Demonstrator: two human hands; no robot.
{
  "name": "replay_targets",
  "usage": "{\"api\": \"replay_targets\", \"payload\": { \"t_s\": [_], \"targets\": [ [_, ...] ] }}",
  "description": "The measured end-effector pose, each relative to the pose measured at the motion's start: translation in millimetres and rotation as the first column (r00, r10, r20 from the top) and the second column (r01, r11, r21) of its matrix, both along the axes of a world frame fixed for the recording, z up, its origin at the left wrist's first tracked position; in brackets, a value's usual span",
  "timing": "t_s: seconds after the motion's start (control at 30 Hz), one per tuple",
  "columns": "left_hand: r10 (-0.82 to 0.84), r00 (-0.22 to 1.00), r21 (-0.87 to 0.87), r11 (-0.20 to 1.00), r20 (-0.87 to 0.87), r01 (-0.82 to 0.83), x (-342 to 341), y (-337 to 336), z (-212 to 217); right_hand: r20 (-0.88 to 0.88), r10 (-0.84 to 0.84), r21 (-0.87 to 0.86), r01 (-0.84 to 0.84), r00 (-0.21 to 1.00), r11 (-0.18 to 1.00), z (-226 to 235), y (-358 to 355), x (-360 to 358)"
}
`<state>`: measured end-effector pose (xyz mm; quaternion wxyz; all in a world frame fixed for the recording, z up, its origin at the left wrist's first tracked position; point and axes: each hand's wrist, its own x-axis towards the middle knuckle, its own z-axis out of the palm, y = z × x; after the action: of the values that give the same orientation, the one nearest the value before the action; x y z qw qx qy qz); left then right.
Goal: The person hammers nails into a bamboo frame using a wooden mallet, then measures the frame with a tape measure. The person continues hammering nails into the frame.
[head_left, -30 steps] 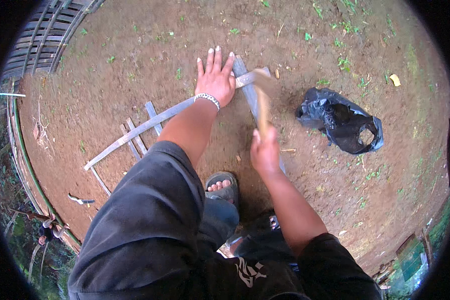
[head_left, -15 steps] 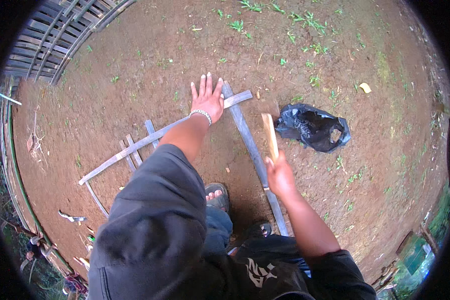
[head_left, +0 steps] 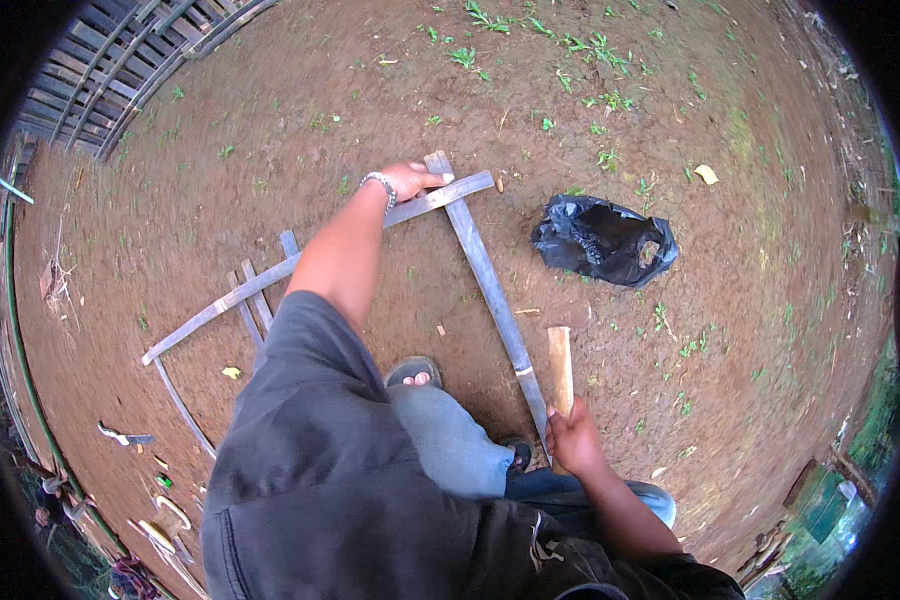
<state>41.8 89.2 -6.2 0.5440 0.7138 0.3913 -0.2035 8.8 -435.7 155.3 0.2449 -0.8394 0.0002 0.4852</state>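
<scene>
A frame of weathered wooden slats lies on the bare soil. Its long crosswise slat (head_left: 235,297) runs over the upright slat (head_left: 485,270), and the two cross near their far ends. My left hand (head_left: 408,182), with a chain bracelet at the wrist, closes on the crosswise slat beside that crossing, thumb on top and fingers mostly hidden. In my right hand (head_left: 574,440) is a hammer (head_left: 561,370) by its pale wooden handle. Its rusty-brown head blends with the soil. This hand is low, beside the near end of the upright slat.
A black plastic bag (head_left: 605,240) lies right of the frame. Short slats (head_left: 255,295) cross under the long one at left. Farther left lie a knife-like tool (head_left: 125,435) and wood scraps (head_left: 157,535). A slatted bamboo structure (head_left: 120,60) stands at the far left.
My left hand has gone from lying flat with spread fingers to gripping the slat by the crossing. My right hand has brought the hammer down and nearer my body. My body has bent lower.
</scene>
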Motion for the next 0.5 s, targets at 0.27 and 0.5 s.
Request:
{"api": "replay_targets", "payload": {
  "t_s": [0.27,0.5],
  "targets": [
    [0.163,0.983,-0.455,0.884,0.079,-0.11,-3.7,-0.2,10.5,-0.084,0.088,0.036,-0.086,0.993,0.996,14.6,-1.6,-16.3],
    [0.169,0.975,-0.553,0.831,0.143,-0.063,5.3,-3.4,29.1,-0.181,0.012,0.087,0.003,0.983,0.996,30.3,27.4,-16.3]
  ]
}}
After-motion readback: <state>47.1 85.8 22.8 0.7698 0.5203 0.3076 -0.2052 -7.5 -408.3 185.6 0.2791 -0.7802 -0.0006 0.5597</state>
